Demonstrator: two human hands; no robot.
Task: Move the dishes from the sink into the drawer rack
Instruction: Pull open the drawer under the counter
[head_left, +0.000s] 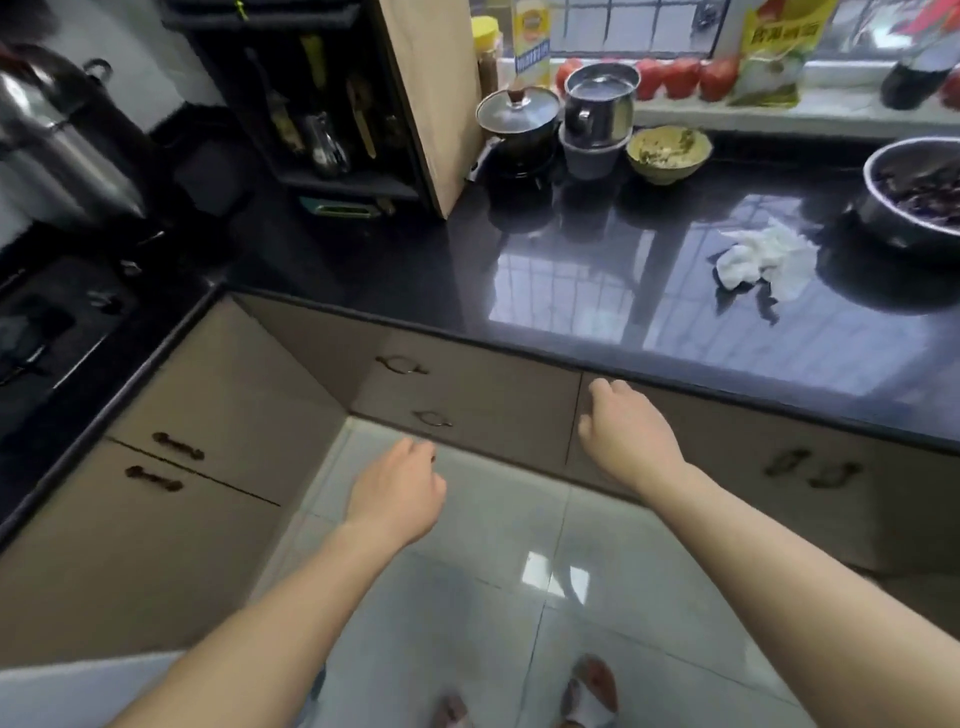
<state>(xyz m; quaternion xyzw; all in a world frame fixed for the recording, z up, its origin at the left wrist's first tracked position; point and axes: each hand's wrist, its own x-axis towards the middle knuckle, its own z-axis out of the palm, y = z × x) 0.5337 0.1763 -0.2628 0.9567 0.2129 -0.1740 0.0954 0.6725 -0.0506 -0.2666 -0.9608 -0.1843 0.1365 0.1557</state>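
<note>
No sink and no dishes from it are in view. Below the black counter, the beige drawer fronts (467, 400) are closed, with small metal handles (434, 418). My left hand (400, 486) hovers over the floor just below the lower handle, fingers loosely curled, holding nothing. My right hand (621, 428) is up against the cabinet front under the counter edge, at the seam beside the drawers. Its fingers are curled loosely and nothing shows in it. The drawer rack is hidden.
On the glossy black counter (571, 291) lie a white cloth (763, 262), a steel bowl (914, 192), a bowl of food (667, 153), a lidded pan (519, 117) and a steel pot (600, 106). A utensil rack (322, 119) and a stove (47, 322) are on the left. Pale tiles (519, 597) cover the floor.
</note>
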